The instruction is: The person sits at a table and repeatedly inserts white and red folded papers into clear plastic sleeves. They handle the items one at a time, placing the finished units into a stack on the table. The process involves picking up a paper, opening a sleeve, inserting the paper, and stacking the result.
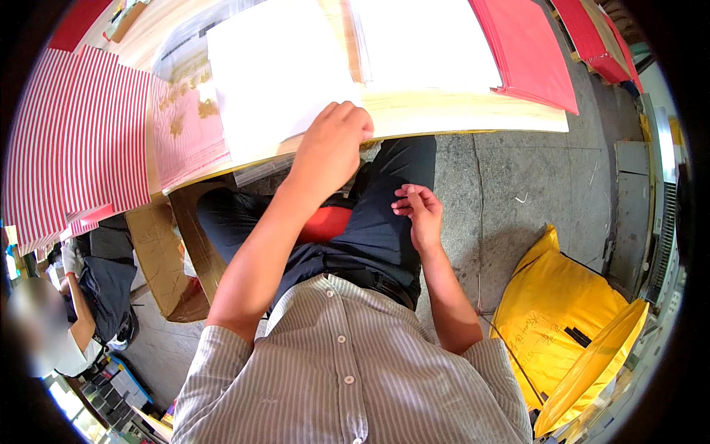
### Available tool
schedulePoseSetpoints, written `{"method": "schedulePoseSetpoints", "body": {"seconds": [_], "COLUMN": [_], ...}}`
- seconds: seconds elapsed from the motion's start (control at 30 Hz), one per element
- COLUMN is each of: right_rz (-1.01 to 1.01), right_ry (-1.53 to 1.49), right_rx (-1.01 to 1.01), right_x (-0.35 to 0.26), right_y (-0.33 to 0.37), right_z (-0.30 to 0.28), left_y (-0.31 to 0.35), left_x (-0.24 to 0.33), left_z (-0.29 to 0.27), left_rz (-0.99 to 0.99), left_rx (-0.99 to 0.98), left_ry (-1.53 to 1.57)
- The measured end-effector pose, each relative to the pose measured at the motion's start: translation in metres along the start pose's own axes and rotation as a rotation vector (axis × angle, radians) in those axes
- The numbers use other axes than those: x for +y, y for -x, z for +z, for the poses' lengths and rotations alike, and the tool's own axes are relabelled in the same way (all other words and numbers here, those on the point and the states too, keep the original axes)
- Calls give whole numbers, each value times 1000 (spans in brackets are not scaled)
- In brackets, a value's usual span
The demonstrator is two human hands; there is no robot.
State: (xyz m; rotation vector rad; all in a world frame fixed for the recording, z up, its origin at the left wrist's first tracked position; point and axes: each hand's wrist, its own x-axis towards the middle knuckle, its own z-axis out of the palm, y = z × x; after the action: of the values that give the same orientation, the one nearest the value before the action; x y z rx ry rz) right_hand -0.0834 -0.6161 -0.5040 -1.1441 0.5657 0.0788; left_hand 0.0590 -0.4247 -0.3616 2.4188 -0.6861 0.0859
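Observation:
My left hand (333, 146) is closed at the lower right corner of a large white sheet (277, 70), by the near edge of the table (451, 111). A shadow under the sheet's near edge suggests that this edge is slightly raised. Its fingertips are mostly hidden beneath the curled knuckles. Over my right thigh hovers my right hand (421, 211), its fingers loosely bent and apart, with nothing visible in it. A second white sheet (429, 48), overexposed, lies to the right on the table, beside a stack of pinkish-red sheets (529, 55).
Red-and-white striped sheets (81, 133) and clear plastic film (185, 126) cover the table's left side. A cardboard box (159, 259) stands below. On the floor at right sits a yellow bag (555, 318). Another person (81, 318) is at far left.

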Motion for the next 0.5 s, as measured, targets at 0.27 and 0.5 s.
{"method": "schedulePoseSetpoints", "body": {"seconds": [0.27, 0.5], "right_rz": [-129, -761], "right_ry": [48, 420], "right_rx": [6, -2], "right_x": [-31, -101], "right_y": [7, -4], "right_z": [21, 55], "left_y": [0, -3], "left_x": [-5, -2], "left_z": [1, 8], "left_rz": [28, 78], "left_rx": [21, 86], "left_ry": [71, -28]}}
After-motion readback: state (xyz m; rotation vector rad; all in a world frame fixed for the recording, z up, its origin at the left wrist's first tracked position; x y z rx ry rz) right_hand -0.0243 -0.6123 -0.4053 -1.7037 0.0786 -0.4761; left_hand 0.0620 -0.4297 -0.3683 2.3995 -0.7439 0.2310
